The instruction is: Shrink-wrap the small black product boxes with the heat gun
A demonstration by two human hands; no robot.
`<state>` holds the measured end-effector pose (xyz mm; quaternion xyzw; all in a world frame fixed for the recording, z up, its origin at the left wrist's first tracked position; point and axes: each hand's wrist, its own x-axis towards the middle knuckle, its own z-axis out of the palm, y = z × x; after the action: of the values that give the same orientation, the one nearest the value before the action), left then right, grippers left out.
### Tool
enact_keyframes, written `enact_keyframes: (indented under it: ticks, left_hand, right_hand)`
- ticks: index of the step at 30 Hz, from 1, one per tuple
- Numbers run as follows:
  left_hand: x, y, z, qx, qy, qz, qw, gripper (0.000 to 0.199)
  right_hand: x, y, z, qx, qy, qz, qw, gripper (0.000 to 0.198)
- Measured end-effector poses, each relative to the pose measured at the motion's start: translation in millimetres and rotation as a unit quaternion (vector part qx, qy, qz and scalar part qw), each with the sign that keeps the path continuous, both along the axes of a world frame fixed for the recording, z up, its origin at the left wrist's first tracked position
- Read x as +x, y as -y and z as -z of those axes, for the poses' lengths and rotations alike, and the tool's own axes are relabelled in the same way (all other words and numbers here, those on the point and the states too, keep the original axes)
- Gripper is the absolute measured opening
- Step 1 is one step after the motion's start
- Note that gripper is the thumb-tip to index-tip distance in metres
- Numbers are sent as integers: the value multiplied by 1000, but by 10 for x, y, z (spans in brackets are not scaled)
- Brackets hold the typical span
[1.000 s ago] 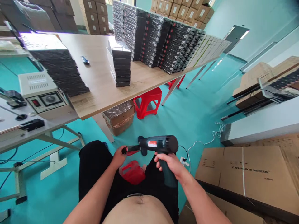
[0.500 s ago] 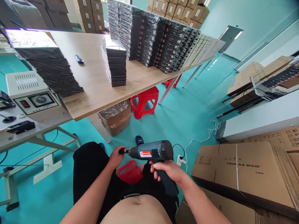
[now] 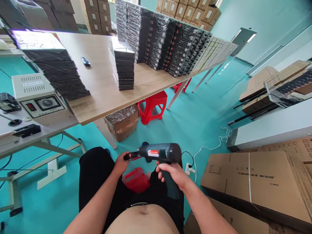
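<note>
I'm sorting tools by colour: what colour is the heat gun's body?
The heat gun has a dark blue-grey body, seen best in the head view.

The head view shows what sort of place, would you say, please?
Likely a packing workshop: film-wrapped black boxes stacked on a table, piled cardboard cartons, and a heat gun in the right hand.

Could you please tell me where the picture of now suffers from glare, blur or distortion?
Head view: strong glare whitens the top of the left stack of black boxes; head view: small glints break up the plastic-wrapped boxes; head view: the label on the heat gun is too blurred to read; head view: the upper right corner darkens, and the wide perspective looks stretched toward the edges.
</note>
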<state>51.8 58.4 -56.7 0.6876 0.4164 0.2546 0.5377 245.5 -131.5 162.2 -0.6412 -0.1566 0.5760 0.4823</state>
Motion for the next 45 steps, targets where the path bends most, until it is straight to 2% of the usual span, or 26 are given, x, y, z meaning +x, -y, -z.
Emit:
enact_keyframes:
  ticks: [2, 6, 9, 12, 16, 18, 21, 24, 26, 29, 32, 34, 37, 40, 42, 45]
  left_hand:
    - [-11, -6, -14, -4, -10, -12, 1000, 43]
    - [-14, -15, -44, 0, -18, -13, 1000, 42]
    - [1, -12, -90, -9, -8, -11, 1000, 41]
    - [7, -1, -148, -42, 15, -15, 999, 37]
    - [8, 19, -171, -131, 65, -55, 988, 35]
    - [11, 32, -168, -205, 95, -87, 970, 37]
    - [10, 43, -189, -327, 134, -129, 926, 39]
    - [4, 29, -244, -418, 159, -169, 878, 30]
    - [0, 8, -275, -451, 152, -183, 860, 20]
    - [-6, -25, -294, -477, 144, -187, 847, 11]
    - [-10, -49, -315, -490, 163, -205, 832, 12]
    - [-13, -62, -348, -497, 199, -231, 812, 16]
    - [-19, -79, -407, -509, 249, -264, 780, 22]
    - [-22, -95, -429, -505, 263, -283, 772, 20]
    - [-21, -104, -414, -496, 271, -295, 771, 20]
    - [-14, -116, -373, -489, 284, -295, 770, 23]
  right_hand:
    - [99, 25, 21, -22, 4, 46, 999, 29]
    - [197, 68, 31, -10, -42, -3, 999, 30]
    - [155, 55, 52, -4, -28, 31, 999, 30]
    - [123, 60, 72, -21, -14, 67, 997, 27]
    - [136, 105, 75, 3, -58, 9, 998, 28]
    - [151, 96, 65, 13, -52, 36, 998, 28]
    - [171, 44, 13, 29, -62, 76, 995, 27]
    - [172, -11, -81, 52, -97, 58, 992, 27]
    - [155, -53, -135, 58, -99, 44, 992, 27]
    - [103, -134, -163, 61, -89, 29, 994, 26]
    - [33, -195, -145, 58, -91, 3, 994, 27]
    - [-9, -188, -127, 56, -90, -33, 994, 28]
    - [-36, -72, -100, 38, -75, -101, 991, 27]
    - [-13, 134, -59, 14, -50, -149, 988, 26]
    - [13, 276, -20, -2, -43, -147, 988, 26]
    - [12, 424, 46, -22, -59, -103, 993, 28]
